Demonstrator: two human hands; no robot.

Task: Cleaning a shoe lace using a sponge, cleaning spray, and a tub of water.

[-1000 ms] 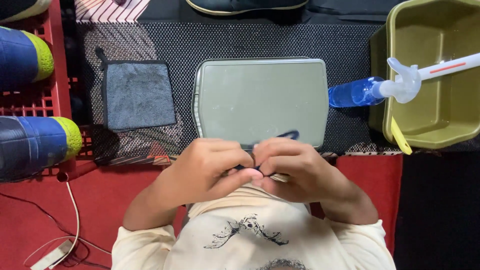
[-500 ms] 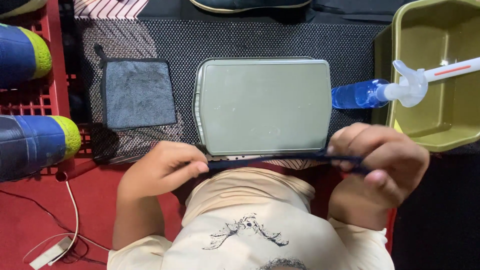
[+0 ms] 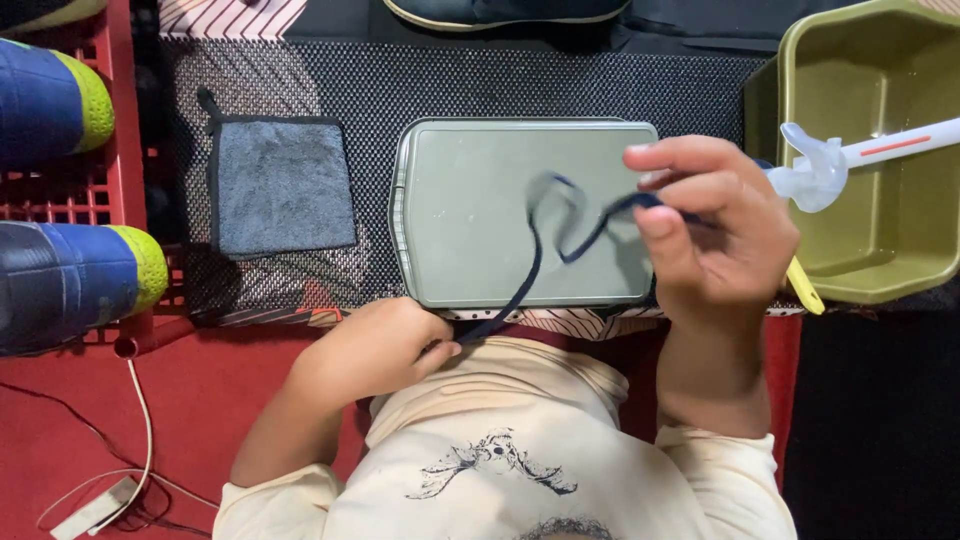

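I see even, fairly bright overhead light, soft shadows, and motion blur on the dark cord (image 3: 560,215) at centre.

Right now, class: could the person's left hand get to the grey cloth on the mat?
Probably yes. The left hand pinches the dark lace, but nothing stands between it and the grey cloth; it would likely let go first.

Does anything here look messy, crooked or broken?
Nothing looks broken or spilled. The dark lace loops loosely between the left hand and right hand over the grey tray. The grey cloth lies flat.
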